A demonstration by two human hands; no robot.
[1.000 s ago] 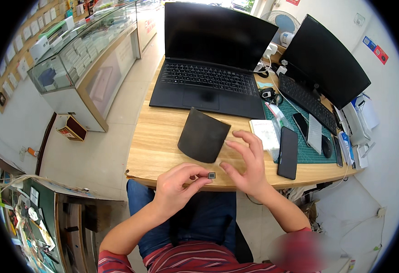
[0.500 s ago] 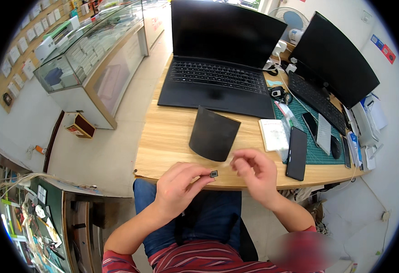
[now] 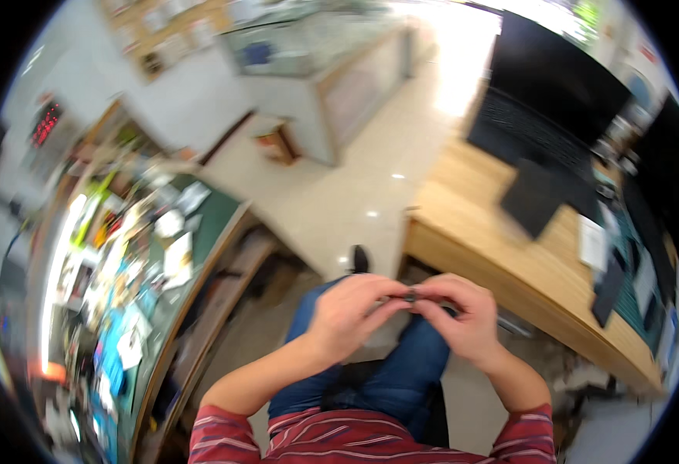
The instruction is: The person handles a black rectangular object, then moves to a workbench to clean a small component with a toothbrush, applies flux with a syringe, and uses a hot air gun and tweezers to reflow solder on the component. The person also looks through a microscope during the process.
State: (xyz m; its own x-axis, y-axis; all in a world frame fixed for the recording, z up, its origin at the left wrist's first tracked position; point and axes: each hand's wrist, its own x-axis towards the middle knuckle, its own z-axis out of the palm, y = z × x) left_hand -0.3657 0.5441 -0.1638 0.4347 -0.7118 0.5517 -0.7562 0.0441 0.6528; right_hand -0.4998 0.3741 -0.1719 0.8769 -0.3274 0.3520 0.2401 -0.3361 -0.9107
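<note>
1. Right hand (image 3: pixel 461 313) has joined the left hand (image 3: pixel 343 313) just below the frame's centre, both pinching a small dark piece (image 3: pixel 410 297) between fingertips
2. Light, steady grip on its edges should suit it
3. Desk (image 3: pixel 463 205) at right, laptop (image 3: pixel 562 77) upper right

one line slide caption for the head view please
Left hand and right hand pinch a small dark piece above blue jeans, between a cluttered workbench and a wooden desk.
</note>
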